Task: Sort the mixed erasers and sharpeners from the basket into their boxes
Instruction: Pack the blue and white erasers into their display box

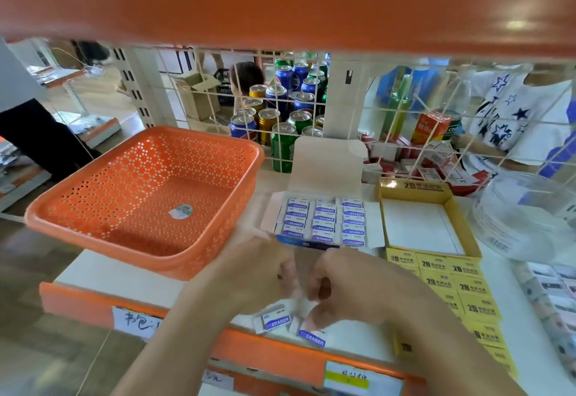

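The orange basket (pixel 202 159) is sitting at the left centre on the white shelf (pixel 124 274), with the open eraser box (pixel 327 162) to its right, holding 3 rows of wrapped erasers (pixel 324 219). At lower centre, the left hand (pixel 258 271) and right hand (pixel 352 289) are curling close together, too blurred to tell whether they are gripping anything; 2 loose erasers (pixel 276 321) are lying just below them

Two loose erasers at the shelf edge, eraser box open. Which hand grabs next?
Right, probably. The right hand hangs right over the nearer loose eraser, and the eraser box lies straight ahead of it. The left hand looks raised clear of both erasers; blur hides its grip.
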The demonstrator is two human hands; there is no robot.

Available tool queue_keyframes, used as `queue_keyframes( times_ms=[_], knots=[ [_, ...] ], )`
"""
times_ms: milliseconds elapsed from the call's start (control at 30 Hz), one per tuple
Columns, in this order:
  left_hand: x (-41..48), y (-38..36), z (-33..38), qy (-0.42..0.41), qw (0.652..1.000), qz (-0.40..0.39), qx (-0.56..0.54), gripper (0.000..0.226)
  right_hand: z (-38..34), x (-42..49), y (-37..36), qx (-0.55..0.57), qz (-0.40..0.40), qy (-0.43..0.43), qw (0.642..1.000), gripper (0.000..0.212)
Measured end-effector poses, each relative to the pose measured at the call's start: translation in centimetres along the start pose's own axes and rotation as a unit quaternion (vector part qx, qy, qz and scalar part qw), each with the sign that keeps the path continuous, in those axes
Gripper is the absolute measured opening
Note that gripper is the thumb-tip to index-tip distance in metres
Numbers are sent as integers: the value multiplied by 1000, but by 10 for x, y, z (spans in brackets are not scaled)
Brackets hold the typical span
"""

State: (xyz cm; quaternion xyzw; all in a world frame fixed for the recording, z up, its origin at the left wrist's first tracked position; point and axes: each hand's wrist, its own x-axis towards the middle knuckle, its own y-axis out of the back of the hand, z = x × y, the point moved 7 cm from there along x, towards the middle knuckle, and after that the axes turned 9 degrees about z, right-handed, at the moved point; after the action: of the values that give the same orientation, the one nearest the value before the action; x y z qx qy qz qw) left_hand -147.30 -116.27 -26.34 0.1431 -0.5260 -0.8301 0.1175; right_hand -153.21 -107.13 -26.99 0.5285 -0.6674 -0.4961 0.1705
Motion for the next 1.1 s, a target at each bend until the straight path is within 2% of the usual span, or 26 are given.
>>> queue_keyframes(
  times_ms=[133, 333, 400, 500, 633, 733, 933, 1100],
  knots=[
    [-23, -14, -11, 64, 996, -59, 20, 24, -12, -5, -17, -29, -13, 10, 999, 18],
    [-17, -20, -13, 53, 995, -83, 36, 13, -11, -10, -13, -16, 37, 8, 999, 10],
    [-13, -17, -13, 48, 997, -57, 18, 9, -4, -7, -13, 1, 53, -6, 999, 9],
    [-1, -5, -13, 17, 999, 26, -19, 22, 5, -4, -5, 36, 91, -10, 995, 10],
    [16, 20, -8, -25, 988, 142, -47, 33, 21, 3, 35, 75, 224, -10, 972, 1],
    [28, 32, -5, -39, 978, 199, -39, 33, 34, 18, 60, 82, 288, -27, 954, 8],
    [51, 37, -8, -33, 969, 241, -43, 5, 48, 60, 78, 37, 319, -69, 945, 12],
    [73, 42, -12, -11, 964, 262, -39, 11, 52, 75, 74, 12, 321, -69, 944, 18]
  ],
)
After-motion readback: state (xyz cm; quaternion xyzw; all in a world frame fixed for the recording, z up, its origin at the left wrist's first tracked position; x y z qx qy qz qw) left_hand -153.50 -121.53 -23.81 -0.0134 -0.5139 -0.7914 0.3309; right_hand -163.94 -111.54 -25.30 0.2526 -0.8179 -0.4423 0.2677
